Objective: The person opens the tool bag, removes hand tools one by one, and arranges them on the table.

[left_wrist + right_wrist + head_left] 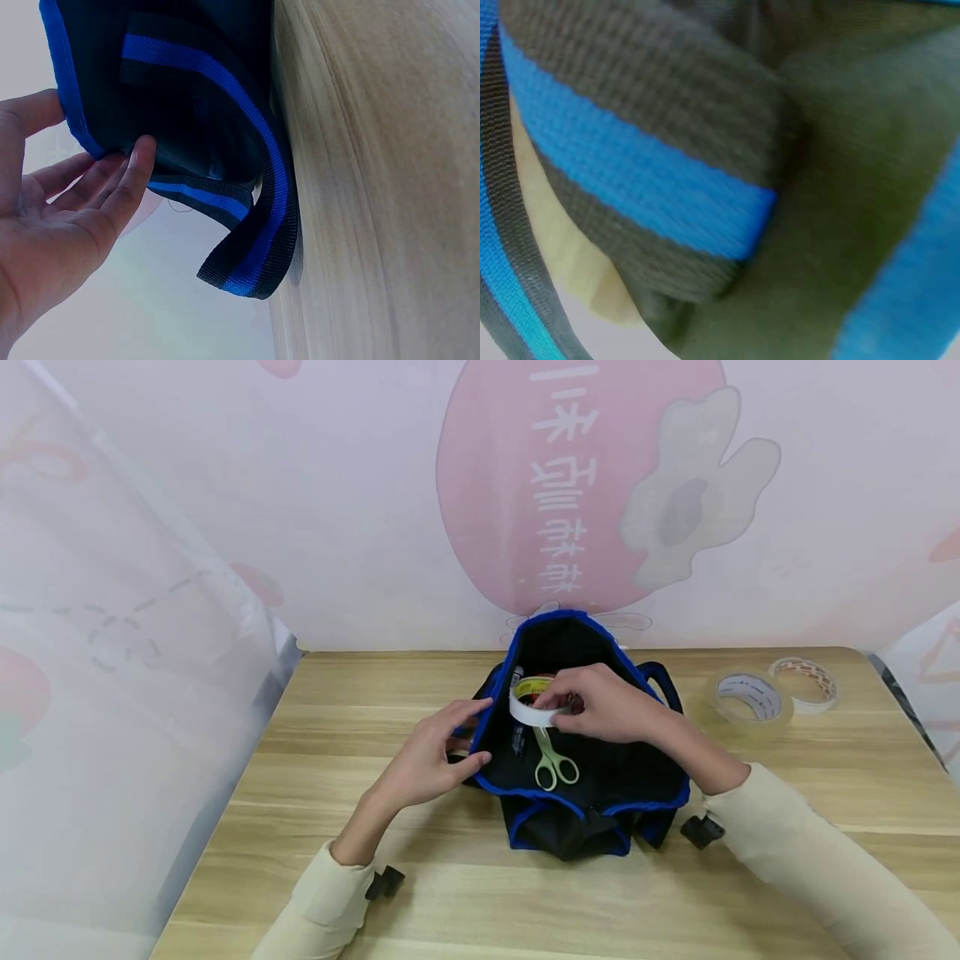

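A black tool bag (630,777) with blue edging gapes upward on the table. My right hand (611,706) reaches into its mouth and pinches a white roll of tape (531,714) with a yellow core. Scissors (553,768) with pale green handles lie inside, and a dark marker (518,739) stands beside the roll. At the bag's left rim, my left hand (431,756) touches the edge with thumb and fingertip. In the left wrist view the left hand (75,217) has loosely spread fingers against the bag's side. The right wrist view shows only bag fabric and strap (645,157); that hand is hidden there.
Right of the bag lie a clear roll of packing tape (750,697) and another roll of tape (806,685), close together on the wooden table (360,693). A black and blue strap (255,142) loops out from the bag's left side. A printed backdrop (360,527) stands behind.
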`<state>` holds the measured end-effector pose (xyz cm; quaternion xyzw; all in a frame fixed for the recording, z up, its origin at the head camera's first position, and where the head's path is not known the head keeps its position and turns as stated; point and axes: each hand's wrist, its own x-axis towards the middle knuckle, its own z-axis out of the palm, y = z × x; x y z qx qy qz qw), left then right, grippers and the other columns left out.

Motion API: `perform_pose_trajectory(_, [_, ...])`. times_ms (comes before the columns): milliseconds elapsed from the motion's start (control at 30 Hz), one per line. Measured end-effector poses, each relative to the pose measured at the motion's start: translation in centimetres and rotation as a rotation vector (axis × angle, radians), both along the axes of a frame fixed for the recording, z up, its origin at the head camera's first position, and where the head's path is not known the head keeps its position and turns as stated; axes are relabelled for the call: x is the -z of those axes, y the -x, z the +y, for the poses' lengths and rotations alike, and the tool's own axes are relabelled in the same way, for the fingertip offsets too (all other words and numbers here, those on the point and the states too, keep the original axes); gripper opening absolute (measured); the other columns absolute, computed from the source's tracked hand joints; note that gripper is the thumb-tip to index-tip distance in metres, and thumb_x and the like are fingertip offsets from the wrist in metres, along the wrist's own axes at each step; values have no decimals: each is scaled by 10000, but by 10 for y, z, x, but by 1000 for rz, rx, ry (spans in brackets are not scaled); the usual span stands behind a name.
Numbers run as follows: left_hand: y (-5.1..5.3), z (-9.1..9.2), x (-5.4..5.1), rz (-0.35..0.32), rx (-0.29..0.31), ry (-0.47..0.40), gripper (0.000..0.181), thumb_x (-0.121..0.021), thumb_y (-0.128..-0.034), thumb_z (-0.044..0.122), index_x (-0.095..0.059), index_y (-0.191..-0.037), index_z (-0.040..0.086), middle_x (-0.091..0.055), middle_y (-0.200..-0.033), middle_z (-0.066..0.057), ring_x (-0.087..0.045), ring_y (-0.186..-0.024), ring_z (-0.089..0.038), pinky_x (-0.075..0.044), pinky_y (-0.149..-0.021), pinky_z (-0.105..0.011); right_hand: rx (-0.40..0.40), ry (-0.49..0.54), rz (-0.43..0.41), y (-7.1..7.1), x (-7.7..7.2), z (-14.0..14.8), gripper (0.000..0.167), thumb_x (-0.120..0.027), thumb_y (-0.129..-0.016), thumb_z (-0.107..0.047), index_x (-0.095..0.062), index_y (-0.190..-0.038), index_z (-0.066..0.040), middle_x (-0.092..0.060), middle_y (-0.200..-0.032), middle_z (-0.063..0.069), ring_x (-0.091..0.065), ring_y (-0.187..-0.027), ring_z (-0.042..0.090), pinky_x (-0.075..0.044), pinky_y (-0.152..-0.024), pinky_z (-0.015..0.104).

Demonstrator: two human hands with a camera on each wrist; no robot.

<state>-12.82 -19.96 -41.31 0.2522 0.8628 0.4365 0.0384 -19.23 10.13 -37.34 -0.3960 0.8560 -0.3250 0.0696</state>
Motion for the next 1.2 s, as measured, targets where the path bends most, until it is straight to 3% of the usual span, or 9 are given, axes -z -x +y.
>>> perform_pose_trajectory(367, [-1, 0, -1, 15, 4, -11, 715, -805, -943, 57, -510, -1594, 96, -593, -1518, -176, -668, -1290, -333, -665, -959, -384, 104, 57, 31, -4, -21, 22, 248, -800, -945, -67, -826, -1179, -144, -761, -1065, 0, -708, -879, 125, -660, -818, 442])
perform_pose_trajectory(600, [0, 0, -2, 19, 7, -22, 716, -805, -944, 59, -507, -1595, 95, -591, -1525, -146, -670, -1291, -330, -664, -959, -370, 145, 132, 129, -11, -30, 44, 230, -813, -916, -3, -830, -1123, -102, -775, -976, 4, -709, -803, 102, -643, -730, 282])
perform_pose_trajectory(867, [-1, -1, -1, 9, -10, -7, 704, -800, -950, 71, -514, -1592, 112, -596, -1516, -108, -664, -1297, -307, -662, -961, -354, 204, 158, 257, -23, -38, 72, 265, -842, -894, -9, -830, -1119, -149, -754, -954, -62, -650, -807, 24, -601, -698, 219])
perform_pose_trajectory(1200, [-1, -1, -1, 13, -12, -2, 702, -804, -949, 78, -518, -1590, 114, -599, -1517, -113, -668, -1295, -310, -663, -954, -346, 287, 172, 306, -37, -33, 118, 348, -847, -841, 80, -828, -1117, -131, -751, -948, -58, -632, -830, -48, -552, -748, 75])
